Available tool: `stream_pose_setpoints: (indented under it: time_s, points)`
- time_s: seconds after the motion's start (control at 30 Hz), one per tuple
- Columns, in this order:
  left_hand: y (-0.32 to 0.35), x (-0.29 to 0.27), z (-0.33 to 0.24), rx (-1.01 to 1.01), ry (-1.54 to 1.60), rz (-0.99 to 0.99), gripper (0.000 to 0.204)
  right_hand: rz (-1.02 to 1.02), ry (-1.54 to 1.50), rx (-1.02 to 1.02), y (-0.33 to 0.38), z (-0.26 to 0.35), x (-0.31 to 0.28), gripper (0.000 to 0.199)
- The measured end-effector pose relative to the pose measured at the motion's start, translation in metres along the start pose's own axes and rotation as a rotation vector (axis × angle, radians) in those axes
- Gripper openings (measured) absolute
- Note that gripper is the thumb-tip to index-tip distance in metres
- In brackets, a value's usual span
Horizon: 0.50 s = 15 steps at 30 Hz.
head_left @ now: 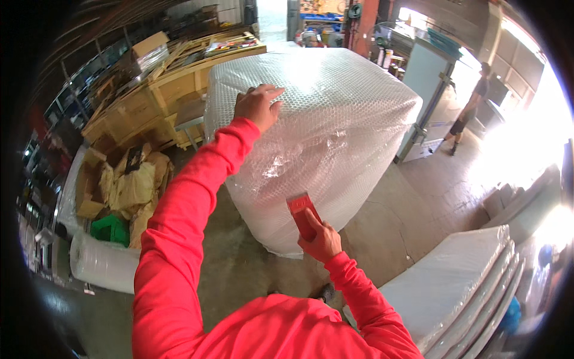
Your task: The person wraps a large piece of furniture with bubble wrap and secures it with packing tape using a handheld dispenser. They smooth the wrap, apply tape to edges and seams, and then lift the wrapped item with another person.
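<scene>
A large boxy item wrapped in bubble wrap (353,90) stands in front of me, its sheet wrinkled and shiny on the near side. My left hand (258,106) is at the top near edge of the wrap, fingers apart and bent, with nothing visible in them. Lower down, before the near face, my right hand (323,240) grips a red flat hand tool (304,216) with a pale, straight far edge. Its exact kind is not clear. Whether that edge touches the wrap, I cannot tell.
At left are a wooden crate (173,90), a box of crumpled brown paper (133,185), a green bin (110,230) and a bubble-wrap roll (104,263). Wrapped white panels (445,281) lean at lower right. Beyond a pale cabinet (426,75), another person (472,107) stands.
</scene>
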State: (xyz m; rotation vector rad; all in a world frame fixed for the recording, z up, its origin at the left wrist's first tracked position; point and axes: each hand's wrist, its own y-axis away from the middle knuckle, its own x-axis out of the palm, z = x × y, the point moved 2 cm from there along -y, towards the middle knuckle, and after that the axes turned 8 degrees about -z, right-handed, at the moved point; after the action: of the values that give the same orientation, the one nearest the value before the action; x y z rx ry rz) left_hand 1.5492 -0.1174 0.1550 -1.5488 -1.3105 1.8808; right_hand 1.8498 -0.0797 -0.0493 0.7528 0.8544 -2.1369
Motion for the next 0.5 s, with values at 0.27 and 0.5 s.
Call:
stream_pose_setpoints:
  time_s: [0.27,0.5]
  points:
    - [0.203,0.050,-0.061,0.739,-0.271,0.547,0.074,0.342,0.393,0.069,-0.034,0.045,-0.005,0.058]
    - [0.315,0.073,-0.060,0.540,-0.353,0.831,0.088,0.547,0.372,0.088,-0.002,0.022,0.018,0.036]
